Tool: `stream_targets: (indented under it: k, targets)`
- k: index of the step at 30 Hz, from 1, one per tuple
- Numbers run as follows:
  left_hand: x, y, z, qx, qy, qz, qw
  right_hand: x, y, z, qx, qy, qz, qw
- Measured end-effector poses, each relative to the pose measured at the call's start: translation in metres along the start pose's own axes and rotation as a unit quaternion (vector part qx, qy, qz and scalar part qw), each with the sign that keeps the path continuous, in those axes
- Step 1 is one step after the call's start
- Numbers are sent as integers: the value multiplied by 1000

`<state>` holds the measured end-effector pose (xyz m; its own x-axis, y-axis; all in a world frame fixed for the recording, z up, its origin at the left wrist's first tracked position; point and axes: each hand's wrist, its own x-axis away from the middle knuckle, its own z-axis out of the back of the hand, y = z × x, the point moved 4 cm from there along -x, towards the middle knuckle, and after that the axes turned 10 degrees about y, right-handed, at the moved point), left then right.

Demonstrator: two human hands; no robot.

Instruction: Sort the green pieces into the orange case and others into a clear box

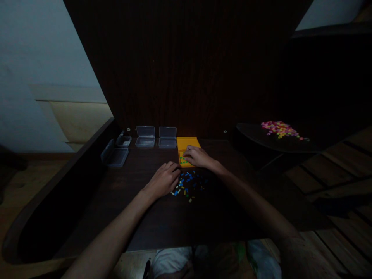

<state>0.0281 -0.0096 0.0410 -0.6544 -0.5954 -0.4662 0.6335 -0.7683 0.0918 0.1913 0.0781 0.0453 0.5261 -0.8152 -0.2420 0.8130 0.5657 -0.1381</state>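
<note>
An open yellow box (188,142) stands against the back panel, with small green pieces (182,159) in its front part. Over that part is my right hand (199,156), fingers bent down into the box and closed; whatever they pinch is too small to name. My left hand (164,178) rests on the table beside the box's front left corner, fingers curled together and their tips hidden. Just right of it lies a scattered pile of small blue, yellow, white and green pieces (188,182).
Several clear plastic boxes with raised lids stand left of the yellow box, including one at the back (145,142) and one nearer the side board (117,158). Pink, yellow and purple beads (280,129) lie heaped on a dark shelf (252,135) at right.
</note>
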Motion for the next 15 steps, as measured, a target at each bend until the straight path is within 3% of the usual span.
stream_targets:
  k: [9,15]
  targets:
    - [1,1,1,-10,0,4,1000,-5,1,-1,-5,5,-14,1000]
    - [0,2,2,-1,0,3,1000,-6,-4,-3,-11,2,11,1000]
